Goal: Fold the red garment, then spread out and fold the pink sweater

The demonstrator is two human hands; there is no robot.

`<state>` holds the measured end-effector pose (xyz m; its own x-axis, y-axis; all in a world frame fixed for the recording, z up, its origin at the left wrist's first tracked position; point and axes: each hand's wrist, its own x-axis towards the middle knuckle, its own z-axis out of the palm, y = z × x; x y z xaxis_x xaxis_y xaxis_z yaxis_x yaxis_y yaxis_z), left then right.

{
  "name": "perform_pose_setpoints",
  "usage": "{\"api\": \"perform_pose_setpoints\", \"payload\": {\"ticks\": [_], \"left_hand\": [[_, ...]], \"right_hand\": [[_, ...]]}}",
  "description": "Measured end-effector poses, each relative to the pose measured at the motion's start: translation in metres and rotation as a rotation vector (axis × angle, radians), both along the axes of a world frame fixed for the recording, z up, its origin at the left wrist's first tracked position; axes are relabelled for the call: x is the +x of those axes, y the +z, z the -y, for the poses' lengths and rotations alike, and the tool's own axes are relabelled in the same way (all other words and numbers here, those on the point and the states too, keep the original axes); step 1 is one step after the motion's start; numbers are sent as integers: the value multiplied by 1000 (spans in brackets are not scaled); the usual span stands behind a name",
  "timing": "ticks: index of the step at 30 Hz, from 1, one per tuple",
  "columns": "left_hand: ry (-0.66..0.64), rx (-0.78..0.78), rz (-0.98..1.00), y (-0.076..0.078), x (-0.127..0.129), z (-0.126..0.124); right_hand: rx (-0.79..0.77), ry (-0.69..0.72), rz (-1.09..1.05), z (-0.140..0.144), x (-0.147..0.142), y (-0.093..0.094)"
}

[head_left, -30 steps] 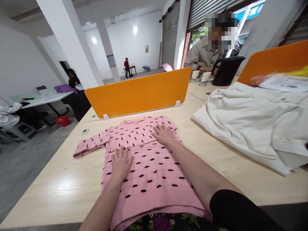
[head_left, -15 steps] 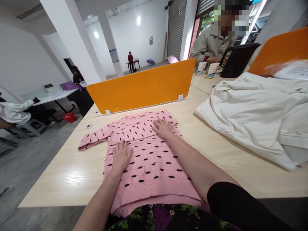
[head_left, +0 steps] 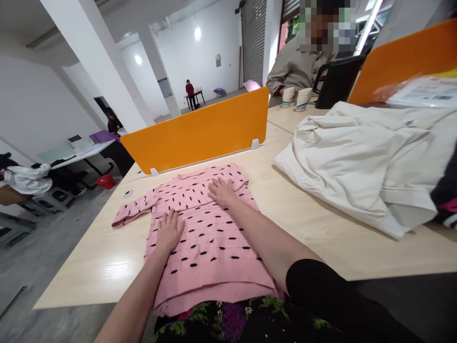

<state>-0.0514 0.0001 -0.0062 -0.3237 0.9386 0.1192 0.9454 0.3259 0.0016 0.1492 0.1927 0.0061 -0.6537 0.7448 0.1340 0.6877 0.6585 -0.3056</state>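
A pink knitted sweater [head_left: 203, 238] with black dashes lies spread on the wooden table [head_left: 93, 267], its ribbed hem toward me at the front edge. One sleeve sticks out to the left; the other is folded across the chest. My left hand [head_left: 170, 231] rests flat on the sweater's left side, just below the folded sleeve, fingers apart. Farther up and to the right, my right hand [head_left: 222, 192] lies on the folded sleeve with its fingers spread. Neither hand grips the fabric.
An orange divider [head_left: 200, 131] stands behind the sweater. To the right lies a crumpled cream garment [head_left: 357, 162]. Beyond it are stacked paper cups [head_left: 303, 100], a black pitcher [head_left: 337, 83] and a seated person [head_left: 300, 62]. A plastic-wrapped packet [head_left: 424, 90] sits at the far right.
The view has turned slightly right, so the scene sits farther left. Both hands stay on the same places of the sweater. The seated person's hands have moved lower, behind the cups.
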Motion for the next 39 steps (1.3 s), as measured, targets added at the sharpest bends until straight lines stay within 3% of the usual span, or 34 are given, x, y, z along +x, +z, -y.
{"api": "perform_pose_setpoints", "payload": {"ticks": [6,19,24,34,39], "left_hand": [[6,-12,-43,4,-2,1],[23,-20,-41,5,1,1],[46,-40,-23,1,0,0],[-15,4,-83,-4,2,-3],[-124,38,-101,6,-15,-13]], "right_hand": [[-73,130,-8,15,-9,5],[-66,136,-79,14,-7,4],[-95,116,-8,12,-4,0],[5,156,-1,4,3,-8],[134,185,-34,0,5,-9]]}}
